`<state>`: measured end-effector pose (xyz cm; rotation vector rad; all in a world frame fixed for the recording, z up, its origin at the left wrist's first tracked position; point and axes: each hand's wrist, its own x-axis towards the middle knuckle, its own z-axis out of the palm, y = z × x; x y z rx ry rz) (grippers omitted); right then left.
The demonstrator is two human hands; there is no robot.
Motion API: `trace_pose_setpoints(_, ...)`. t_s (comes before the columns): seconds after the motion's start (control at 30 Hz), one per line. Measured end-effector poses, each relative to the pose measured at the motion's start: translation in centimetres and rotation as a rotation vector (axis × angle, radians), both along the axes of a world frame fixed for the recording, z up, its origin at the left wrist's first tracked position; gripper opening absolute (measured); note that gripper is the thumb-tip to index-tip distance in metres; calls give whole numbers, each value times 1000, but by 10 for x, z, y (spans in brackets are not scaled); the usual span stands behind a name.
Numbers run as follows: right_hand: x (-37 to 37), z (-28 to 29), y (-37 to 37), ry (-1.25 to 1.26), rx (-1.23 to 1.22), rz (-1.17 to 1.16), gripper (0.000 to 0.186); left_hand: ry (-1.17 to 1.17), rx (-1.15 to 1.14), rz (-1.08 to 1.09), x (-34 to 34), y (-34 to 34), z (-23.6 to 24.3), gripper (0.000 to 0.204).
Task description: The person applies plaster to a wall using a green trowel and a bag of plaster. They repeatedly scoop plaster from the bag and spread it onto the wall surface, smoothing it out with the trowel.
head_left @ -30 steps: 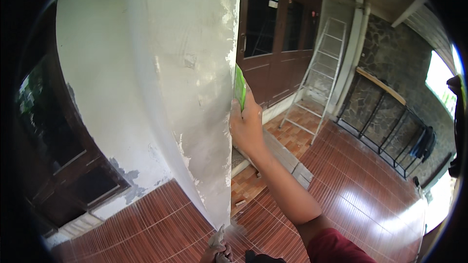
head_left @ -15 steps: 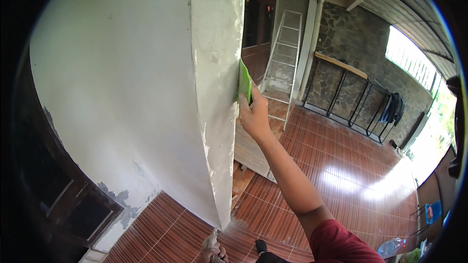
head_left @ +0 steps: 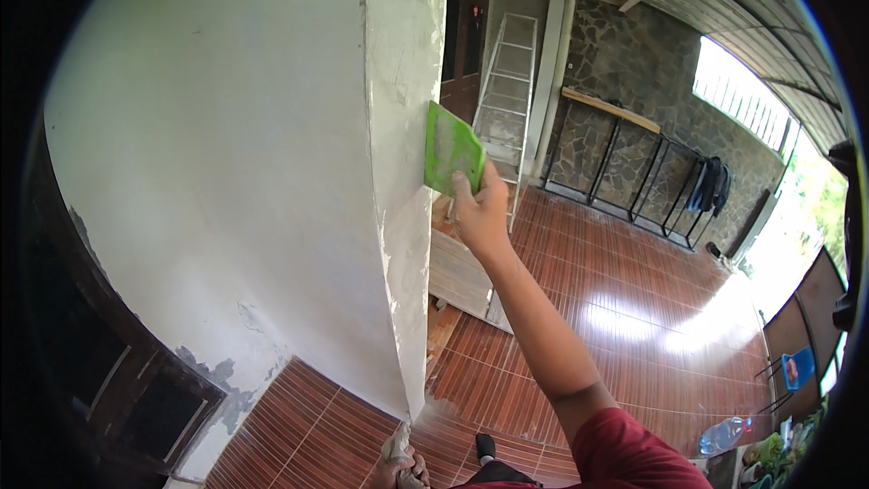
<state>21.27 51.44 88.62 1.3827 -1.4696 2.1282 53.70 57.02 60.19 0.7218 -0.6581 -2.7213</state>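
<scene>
My right hand is closed on the lower corner of a flat green plastic putty spreader. Grey smears cover the spreader's broad face, and its left edge lies against the narrow face of the white wall end. Pale, ragged patches run along that wall's corners. Low down at the bottom edge, my left hand is closed around a pale grey, putty-coloured lump whose kind I cannot make out.
Behind the wall end stands an aluminium ladder, with a wooden board lower down. A black metal rack leans by the stone wall. A plastic bottle and a blue chair are at right. My foot is on the striped tile floor.
The spreader has turned from nearly edge-on to showing its broad face, still at the wall end. My view has shifted slightly to the right. The left hand keeps its hold.
</scene>
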Motion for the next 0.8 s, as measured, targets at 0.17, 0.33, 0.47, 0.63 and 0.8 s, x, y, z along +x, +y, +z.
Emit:
trace_pose_setpoints(0.17, 11, -6, 26, -467, -261, 233, 36, 6, -9, 11, 1, 0, 2, 31)
trace_pose_setpoints(0.33, -4, -41, 57, -777, -380, 487, 38, -21, -18, 15, -1, -1, 2, 31)
trace_pose_setpoints(0.47, -35, -69, 61, -859, -267, 540, 37, -71, -36, 18, -10, -5, 4, 32)
trace_pose_setpoints(0.63, -85, -82, 47, -887, -2, 687, 38, -159, -55, 20, -40, -10, 7, 32)
trace_pose_setpoints(0.8, -133, -67, 2, -774, 191, 846, 42, -243, -51, 16, -91, -15, 14, 33)
